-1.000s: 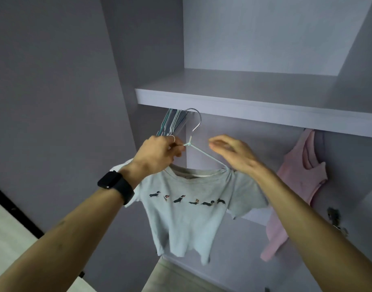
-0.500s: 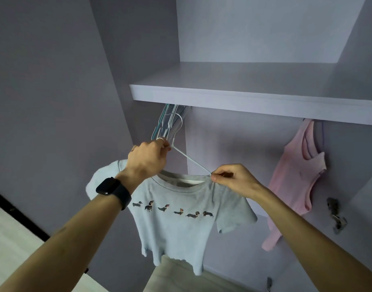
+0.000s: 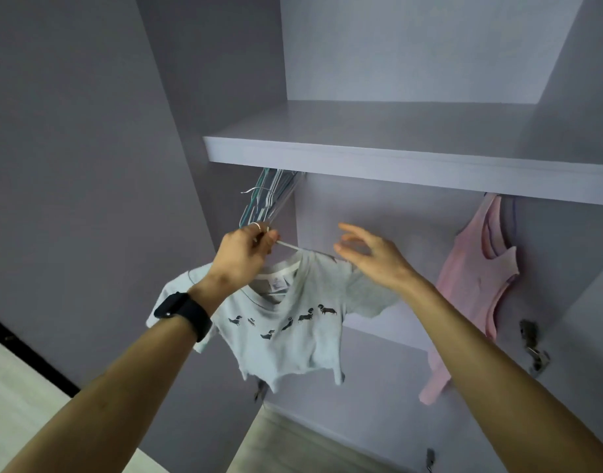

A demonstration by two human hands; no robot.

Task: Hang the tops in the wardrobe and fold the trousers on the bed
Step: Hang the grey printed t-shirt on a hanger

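Note:
A small grey T-shirt (image 3: 293, 332) with a row of printed dogs hangs on a thin pale wire hanger (image 3: 288, 245) inside the wardrobe. My left hand (image 3: 245, 257) grips the hanger near its neck, just under a bunch of empty hangers (image 3: 265, 199) on the rail below the shelf. My right hand (image 3: 371, 256) hovers with spread fingers over the shirt's right shoulder, holding nothing. A pink sleeveless top (image 3: 470, 288) hangs at the right of the same rail.
A pale wardrobe shelf (image 3: 395, 163) runs across just above the hangers. The wardrobe's side wall (image 3: 88, 165) rises at the left. Metal door hinges (image 3: 534, 349) stick out at the right. Light flooring (image 3: 16, 397) shows at the lower left.
My right hand has let go of the shirt's shoulder and lifted with fingers spread. The left hand has raised the hanger closer to the empty hangers, and the shirt has tilted.

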